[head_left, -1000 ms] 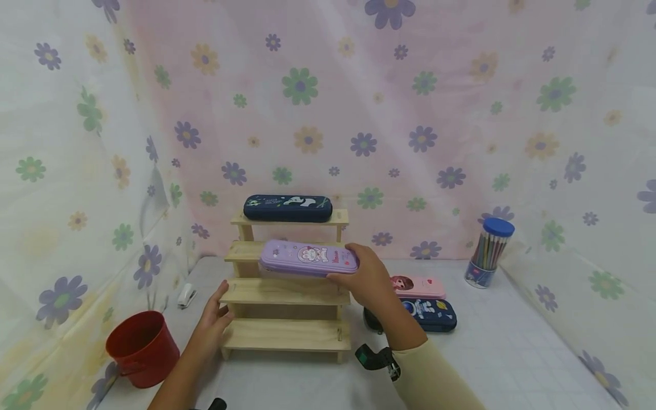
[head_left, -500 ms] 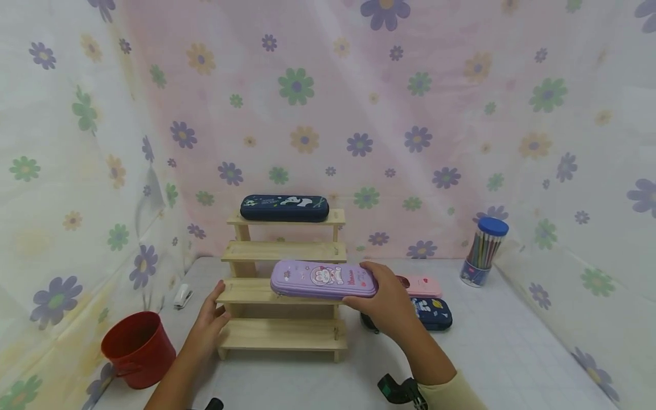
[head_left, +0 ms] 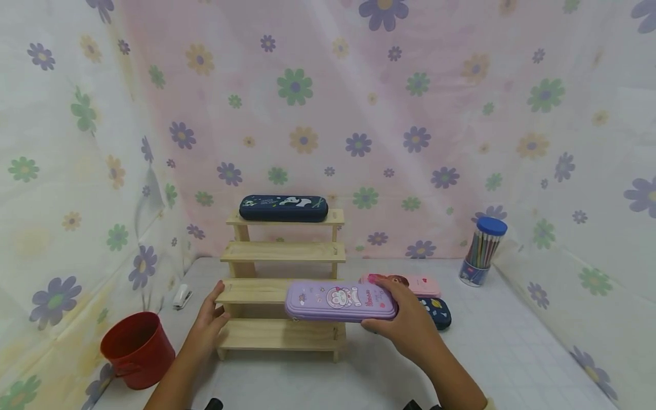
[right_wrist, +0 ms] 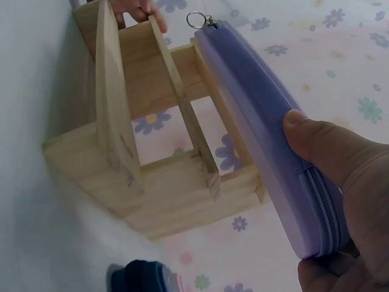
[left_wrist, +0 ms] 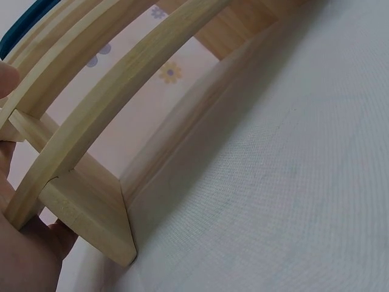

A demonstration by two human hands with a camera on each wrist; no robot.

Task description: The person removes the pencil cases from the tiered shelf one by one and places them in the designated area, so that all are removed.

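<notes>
My right hand (head_left: 410,322) grips the right end of a lilac zip pencil case (head_left: 315,299) with a cartoon rabbit on its lid. The case hovers before the right part of the stepped wooden display rack (head_left: 279,336), overlapping its lower tiers in the head view. In the right wrist view the thumb presses on the zip side, and a metal ring hangs at the far end. My left hand (head_left: 209,320) holds the rack by its left side. On the top tier lies a navy pencil case (head_left: 282,209) with a panda print.
Right of the rack lie a pink pencil case (head_left: 425,286) and a navy patterned one (head_left: 441,314), partly hidden by my right hand. A blue-lidded tub of pencils (head_left: 482,256) stands at the back right. At left are a red bucket (head_left: 146,356) and a small white object (head_left: 181,296).
My right hand has brought the lilac pencil case down and to the right, away from the second tier from the top. My left hand stays at the rack's side.
</notes>
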